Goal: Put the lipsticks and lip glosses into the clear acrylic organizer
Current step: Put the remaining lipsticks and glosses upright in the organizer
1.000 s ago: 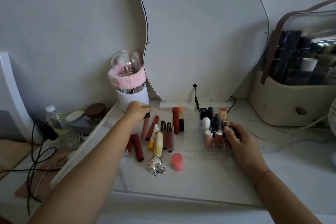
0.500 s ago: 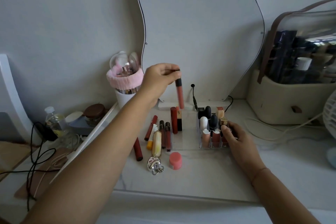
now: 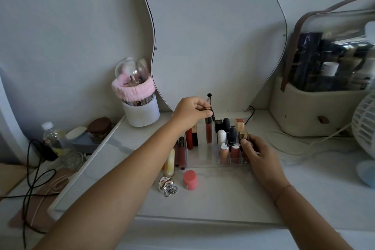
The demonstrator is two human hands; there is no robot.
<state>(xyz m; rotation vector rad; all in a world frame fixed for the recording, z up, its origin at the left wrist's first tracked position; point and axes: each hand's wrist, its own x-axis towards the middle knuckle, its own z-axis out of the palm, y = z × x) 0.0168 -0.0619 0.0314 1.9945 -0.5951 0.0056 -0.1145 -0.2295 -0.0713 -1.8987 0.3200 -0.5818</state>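
Left hand (image 3: 190,112) pinches gloss (image 3: 208,130) (upright, seemingly).

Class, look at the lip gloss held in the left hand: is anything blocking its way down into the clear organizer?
Nothing visible blocks it. The left hand holds the lip gloss upright over empty slots of the organizer; the filled slots lie to its right.

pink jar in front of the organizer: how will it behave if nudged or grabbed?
The pink jar looks short and wide and stands on its base, so a nudge probably slides it, not tips it. It seems small, likely light. Its round, smooth-looking sides may slip in a pinch; on its side it would probably roll.
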